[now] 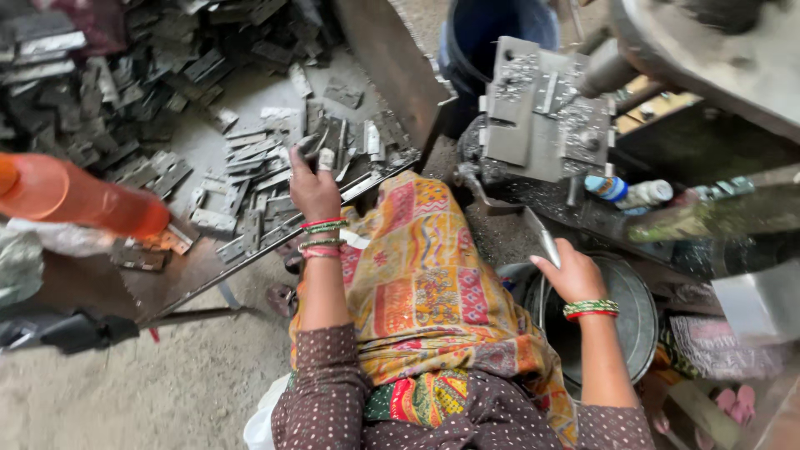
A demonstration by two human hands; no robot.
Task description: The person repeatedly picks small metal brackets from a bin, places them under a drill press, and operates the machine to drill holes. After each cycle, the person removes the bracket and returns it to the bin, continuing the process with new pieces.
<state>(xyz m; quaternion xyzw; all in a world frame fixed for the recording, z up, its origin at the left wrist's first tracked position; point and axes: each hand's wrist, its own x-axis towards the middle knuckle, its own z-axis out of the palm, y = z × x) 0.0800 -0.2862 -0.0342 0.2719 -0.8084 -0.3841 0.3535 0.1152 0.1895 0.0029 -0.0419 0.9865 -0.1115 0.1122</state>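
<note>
- Your left hand [314,185] is stretched out to the heap of flat grey metal plates [250,179] on the low tray [179,287]. The fingers are closed on one small plate [310,147] at the heap's near edge, which is the part you can reach while seated.
- Your right hand [575,277] grips a narrow bright metal strip [543,237], with the fingers wrapped round its lower end. It is held over the round metal basin [635,321], just below the press.
- The press block [542,112] stands between your two hands, straight ahead, and metal chips litter its top. Supply lies on the left and the basin on the right, so each hand appears to serve its own side.
- An orange plastic bottle [79,198] lies at the far left, well apart from both hands.
- A blue drum [492,33] stands behind the press.
</note>
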